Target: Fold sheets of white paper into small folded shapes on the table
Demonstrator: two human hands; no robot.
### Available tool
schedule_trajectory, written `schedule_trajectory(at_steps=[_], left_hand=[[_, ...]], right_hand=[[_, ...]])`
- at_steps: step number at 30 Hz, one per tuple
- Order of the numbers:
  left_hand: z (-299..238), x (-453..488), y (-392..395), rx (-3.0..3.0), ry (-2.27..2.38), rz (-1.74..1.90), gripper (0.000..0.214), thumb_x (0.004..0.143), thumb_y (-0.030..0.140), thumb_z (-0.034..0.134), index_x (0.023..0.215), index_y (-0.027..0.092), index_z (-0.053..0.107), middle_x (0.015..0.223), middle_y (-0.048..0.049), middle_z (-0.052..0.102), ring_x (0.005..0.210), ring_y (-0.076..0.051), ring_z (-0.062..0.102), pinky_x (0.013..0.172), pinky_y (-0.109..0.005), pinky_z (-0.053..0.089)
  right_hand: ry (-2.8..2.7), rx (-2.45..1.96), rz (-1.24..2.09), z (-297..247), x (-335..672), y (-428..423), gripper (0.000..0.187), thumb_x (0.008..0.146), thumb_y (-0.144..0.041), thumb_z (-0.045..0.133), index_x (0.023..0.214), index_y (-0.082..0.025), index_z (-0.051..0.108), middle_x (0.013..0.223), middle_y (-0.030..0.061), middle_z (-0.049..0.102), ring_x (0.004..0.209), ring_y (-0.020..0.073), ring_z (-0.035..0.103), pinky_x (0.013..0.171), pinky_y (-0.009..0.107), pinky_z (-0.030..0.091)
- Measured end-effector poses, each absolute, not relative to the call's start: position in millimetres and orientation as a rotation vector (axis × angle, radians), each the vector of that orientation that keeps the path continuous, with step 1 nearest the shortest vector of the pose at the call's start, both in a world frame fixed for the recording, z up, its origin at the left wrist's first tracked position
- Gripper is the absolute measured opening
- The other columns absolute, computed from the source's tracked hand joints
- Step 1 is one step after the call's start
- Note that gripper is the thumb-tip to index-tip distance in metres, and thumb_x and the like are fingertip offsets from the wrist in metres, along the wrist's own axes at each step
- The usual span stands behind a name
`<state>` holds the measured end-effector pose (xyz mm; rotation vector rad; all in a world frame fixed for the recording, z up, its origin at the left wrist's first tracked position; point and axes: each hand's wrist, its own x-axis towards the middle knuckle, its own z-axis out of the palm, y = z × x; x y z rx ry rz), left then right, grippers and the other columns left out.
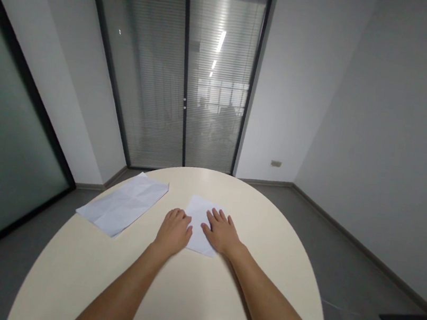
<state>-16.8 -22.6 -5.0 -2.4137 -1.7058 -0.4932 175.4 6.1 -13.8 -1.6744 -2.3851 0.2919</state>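
One small sheet of white paper lies flat near the middle of the worktop, between and partly under two hands. Its long axis runs away from the person, with the far short end toward the door and the near end toward the person, slightly off to the right. The hands cover parts of both long sides.

The left hand rests palm down at the left side of the sheet, fingers bent and bunched, thumb reaching toward the paper; whether its grip pinches the edge, I cannot tell. The right hand lies on the right side, its grip slack, fingers spread and pointing forward and left. Two bare forearms come in from the near side.

A second, larger piece of paper lies to the left, well apart from the left hand and reaching the rim of the worktop. It is creased, and its long axis slants from near left to far right; I cannot tell how many layers it has.

The single round, cream worktop stands on a grey floor. Beyond it are two glass panels with blinds and dark frames, and one small wall plate to their right.
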Motion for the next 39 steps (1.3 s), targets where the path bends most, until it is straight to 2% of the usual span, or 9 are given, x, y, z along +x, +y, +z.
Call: schedule_trajectory(at_steps=[6,10,15,19,22,25,30,36,39], left_hand=[[-4.9,-12.7,-24.6,-2.315,-1.775,-0.585,0.021,0.088,0.028,0.056,0.095,0.016,0.073,0.1,-0.0181,0.069,0.11,-0.035,0.057,0.106,-0.053,0.036],[-5.3,-17.0,-20.4,-2.376,-1.744,-0.638,0.021,0.089,0.022,0.053,0.095,0.017,0.072,0.099,-0.0166,0.071,0.112,-0.033,0.059,0.11,-0.052,0.035],[-17.6,-27.9,-12.5,-2.615,-1.597,-0.698,0.037,0.092,0.013,0.045,0.121,0.019,0.067,0.132,-0.0134,0.066,0.136,-0.027,0.05,0.116,-0.045,0.035],[-29.3,-31.7,-9.3,-2.563,-1.718,-0.639,0.041,0.095,0.022,0.047,0.133,0.017,0.062,0.147,-0.016,0.057,0.137,-0.031,0.051,0.116,-0.049,0.034],[-28.7,-31.8,-10.4,-2.485,-1.741,-0.635,0.038,0.095,0.03,0.051,0.129,0.02,0.065,0.141,-0.0159,0.061,0.13,-0.033,0.054,0.112,-0.05,0.035],[-22.4,-31.7,-13.3,-2.365,-1.803,-0.629,0.035,0.095,0.032,0.053,0.124,0.022,0.069,0.128,-0.0157,0.066,0.118,-0.033,0.058,0.107,-0.05,0.038],[-16.6,-33.7,-14.0,-2.245,-1.905,-0.572,0.032,0.095,0.032,0.052,0.115,0.017,0.072,0.112,-0.0173,0.067,0.11,-0.033,0.06,0.101,-0.049,0.042],[-29.9,-36.7,-4.1,-2.458,-1.849,-0.6,0.045,0.098,0.021,0.041,0.139,0.014,0.058,0.147,-0.0153,0.056,0.137,-0.025,0.05,0.117,-0.039,0.037],[-35.3,-37.3,-1.6,-2.443,-1.909,-0.537,0.046,0.1,0.023,0.039,0.139,0.013,0.059,0.151,-0.0144,0.053,0.142,-0.025,0.047,0.12,-0.039,0.034]], right_hand=[[-2.295,-1.585,0.032,-4.8,182.0,11.2,0.051,0.102,-0.029,0.04,0.15,-0.015,0.048,0.161,0.014,0.039,0.151,0.031,0.028,0.124,0.053,0.014],[-2.387,-1.338,0.159,-4.0,167.6,-0.9,0.05,0.105,-0.04,0.036,0.148,-0.019,0.052,0.159,0.0106,0.043,0.152,0.0289,0.029,0.124,0.049,0.019],[-2.565,-1.257,0.429,-11.6,164.3,-6.5,0.061,0.104,-0.05,0.037,0.157,-0.021,0.038,0.164,0.0109,0.033,0.153,0.0317,0.027,0.123,0.054,0.02],[-2.575,-1.366,0.42,-10.1,176.5,0.7,0.062,0.104,-0.051,0.037,0.158,-0.021,0.037,0.166,0.0103,0.029,0.154,0.0332,0.022,0.123,0.058,0.016],[-2.451,-1.568,0.198,-4.4,180.9,3.9,0.053,0.104,-0.041,0.039,0.151,-0.019,0.048,0.162,0.013,0.037,0.154,0.0349,0.021,0.123,0.059,0.011],[-2.368,-1.538,0.052,-1.3,179.0,3.8,0.046,0.103,-0.032,0.041,0.145,-0.017,0.055,0.161,0.0143,0.039,0.154,0.0336,0.021,0.124,0.056,0.009],[-2.517,-1.242,0.333,-9.9,172.4,0.9,0.055,0.105,-0.046,0.035,0.152,-0.019,0.047,0.163,0.0118,0.035,0.154,0.0323,0.022,0.123,0.053,0.021],[-2.582,-1.366,0.489,-16.0,177.2,4.9,0.07,0.102,-0.058,0.035,0.16,-0.018,0.032,0.168,0.0114,0.021,0.155,0.0352,0.015,0.124,0.055,0.014],[-2.544,-1.485,0.478,-13.8,183.4,8.2,0.073,0.102,-0.058,0.035,0.16,-0.014,0.03,0.168,0.0133,0.02,0.156,0.0353,0.012,0.125,0.054,0.013]])
